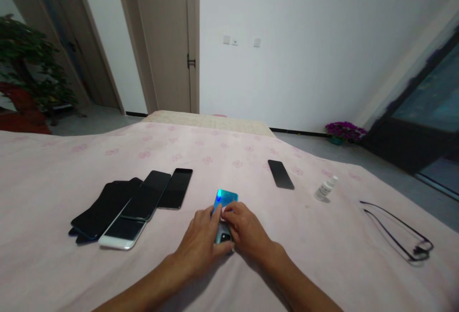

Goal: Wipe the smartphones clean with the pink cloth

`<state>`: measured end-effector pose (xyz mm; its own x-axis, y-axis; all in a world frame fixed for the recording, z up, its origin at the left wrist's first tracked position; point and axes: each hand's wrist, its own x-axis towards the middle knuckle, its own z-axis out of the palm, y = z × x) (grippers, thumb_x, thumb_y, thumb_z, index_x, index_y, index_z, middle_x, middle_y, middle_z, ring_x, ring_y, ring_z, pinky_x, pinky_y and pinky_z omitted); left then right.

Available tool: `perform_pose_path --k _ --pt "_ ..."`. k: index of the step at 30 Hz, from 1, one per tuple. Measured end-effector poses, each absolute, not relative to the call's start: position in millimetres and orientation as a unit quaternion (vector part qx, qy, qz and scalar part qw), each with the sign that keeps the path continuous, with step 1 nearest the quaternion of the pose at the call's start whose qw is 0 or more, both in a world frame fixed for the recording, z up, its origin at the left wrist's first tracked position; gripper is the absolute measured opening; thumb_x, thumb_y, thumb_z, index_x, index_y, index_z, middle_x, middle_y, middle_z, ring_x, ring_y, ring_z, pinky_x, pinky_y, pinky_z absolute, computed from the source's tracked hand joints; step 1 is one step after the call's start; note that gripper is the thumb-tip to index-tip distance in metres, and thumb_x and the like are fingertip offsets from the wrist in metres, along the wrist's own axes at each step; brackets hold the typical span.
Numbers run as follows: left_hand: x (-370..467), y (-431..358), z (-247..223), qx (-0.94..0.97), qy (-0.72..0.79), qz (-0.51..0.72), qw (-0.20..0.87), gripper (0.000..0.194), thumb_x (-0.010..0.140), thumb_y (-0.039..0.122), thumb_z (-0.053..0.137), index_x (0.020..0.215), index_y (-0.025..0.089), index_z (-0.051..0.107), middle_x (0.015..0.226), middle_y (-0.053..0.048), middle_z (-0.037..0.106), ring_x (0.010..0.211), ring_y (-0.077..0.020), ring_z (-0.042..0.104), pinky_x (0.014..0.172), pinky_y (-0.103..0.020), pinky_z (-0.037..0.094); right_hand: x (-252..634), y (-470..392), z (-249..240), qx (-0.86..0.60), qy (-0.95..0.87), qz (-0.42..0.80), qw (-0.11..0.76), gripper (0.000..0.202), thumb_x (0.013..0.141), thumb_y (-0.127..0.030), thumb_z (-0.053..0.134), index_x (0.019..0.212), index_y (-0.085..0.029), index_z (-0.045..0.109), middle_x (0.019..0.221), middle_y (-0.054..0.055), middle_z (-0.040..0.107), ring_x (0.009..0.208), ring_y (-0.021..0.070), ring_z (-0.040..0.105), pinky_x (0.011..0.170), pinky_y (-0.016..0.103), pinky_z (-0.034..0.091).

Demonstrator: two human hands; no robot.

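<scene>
A shiny blue phone point(227, 197) lies back up on the pink cloth, its camera block toward me. My left hand point(201, 238) grips it along the left side, with the thumb across the near end. Over the middle of the phone, my right hand point(246, 226) has its thumb and fingers pinched together; a small pale bit shows at the fingertips, too small to name. The fingers of both hands nearly meet there and cover part of the phone's back.
Several dark phones point(107, 209) overlap at the left, one with a white frame point(116, 242). A black phone point(280, 174) lies right of centre. Farther right are a small white bottle point(326, 188) and black-framed glasses point(398, 233). Pink cloth point(215, 159) covers the surface.
</scene>
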<state>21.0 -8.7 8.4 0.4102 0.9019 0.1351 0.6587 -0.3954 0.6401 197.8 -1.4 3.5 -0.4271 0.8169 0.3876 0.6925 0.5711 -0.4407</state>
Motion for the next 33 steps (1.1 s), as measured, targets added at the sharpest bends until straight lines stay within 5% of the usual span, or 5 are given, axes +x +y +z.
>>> perform_pose_path --k 5,11,22,28,33 --pt "38.2 -18.7 10.2 0.815 0.526 0.174 0.171 0.099 0.062 0.041 0.076 0.149 0.02 0.034 0.143 -0.018 0.046 0.122 -0.0389 0.044 0.101 -0.05 0.035 201.7 3.1 1.7 -0.45 -0.832 0.102 0.307 0.028 0.089 -0.005 0.051 0.104 -0.02 0.069 0.108 0.007 0.065 0.101 0.0196 0.058 0.091 0.036 0.049" --pt "46.1 -11.6 11.5 0.828 0.517 0.151 0.155 0.089 0.062 0.028 0.067 0.147 0.022 0.039 0.143 -0.018 0.046 0.119 -0.04 0.046 0.097 -0.05 0.037 220.8 26.6 -11.9 -0.52 -0.771 0.037 0.366 0.031 0.086 -0.006 0.053 0.109 -0.019 0.069 0.113 0.011 0.066 0.106 0.023 0.06 0.094 0.043 0.051" --pt "4.5 49.9 16.2 0.89 0.302 0.144 0.309 0.098 0.055 0.007 0.057 0.148 0.031 0.037 0.154 -0.008 0.038 0.14 -0.0307 0.035 0.114 -0.047 0.03 245.7 21.9 -0.6 -0.566 -0.762 0.009 0.315 0.029 0.085 -0.002 0.05 0.102 -0.016 0.068 0.096 0.008 0.063 0.091 0.0199 0.059 0.085 0.036 0.051" --pt "1.0 58.8 -10.7 0.836 0.42 0.276 0.219 0.075 0.064 0.007 0.059 0.138 0.021 0.051 0.144 -0.012 0.051 0.135 -0.0303 0.042 0.114 -0.048 0.031 246.4 22.1 -7.4 -0.563 -0.773 -0.006 0.294 0.033 0.085 -0.002 0.048 0.108 -0.017 0.067 0.104 0.01 0.063 0.097 0.021 0.059 0.086 0.036 0.052" --pt "2.3 61.2 0.8 0.836 0.459 0.222 0.205 0.06 0.069 0.023 0.073 0.127 0.019 0.059 0.135 -0.013 0.057 0.126 -0.0316 0.048 0.108 -0.044 0.038 252.7 37.9 -13.8 -0.554 -0.769 0.001 0.319 0.033 0.085 -0.003 0.05 0.11 -0.016 0.068 0.127 0.013 0.061 0.115 0.0239 0.056 0.102 0.042 0.047"
